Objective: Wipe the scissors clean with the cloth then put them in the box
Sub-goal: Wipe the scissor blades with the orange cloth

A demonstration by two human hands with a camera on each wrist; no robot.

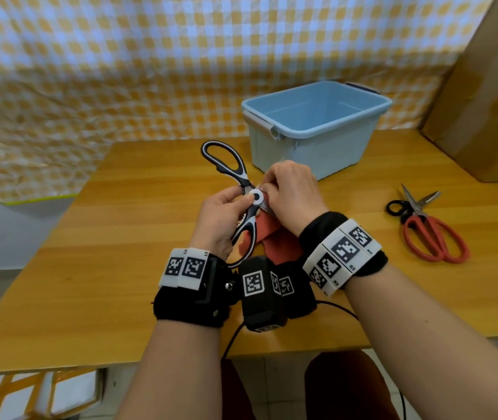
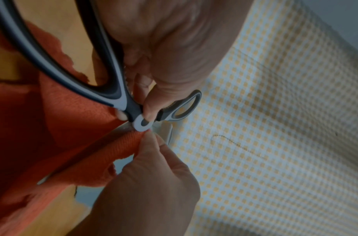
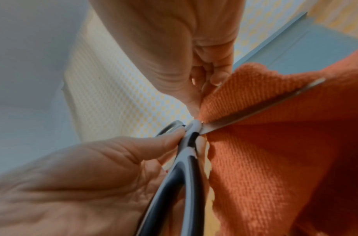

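Note:
Black-and-grey scissors (image 1: 243,189) are held spread wide above the table, their round pivot (image 2: 142,124) facing up. My left hand (image 1: 222,219) pinches them just below the pivot, thumb on top. My right hand (image 1: 291,195) pinches an orange cloth (image 1: 268,234) around one blade right beside the pivot. In the wrist views the cloth (image 3: 274,143) is folded over the steel blade (image 3: 254,111), which shows as a narrow strip. The light-blue box (image 1: 317,116) stands open just behind the hands.
A second pair of scissors (image 1: 429,228) with red handles lies on the table at the right. A brown cardboard panel (image 1: 489,95) leans at the far right. A yellow checked sheet (image 1: 120,71) hangs behind the wooden table (image 1: 120,237).

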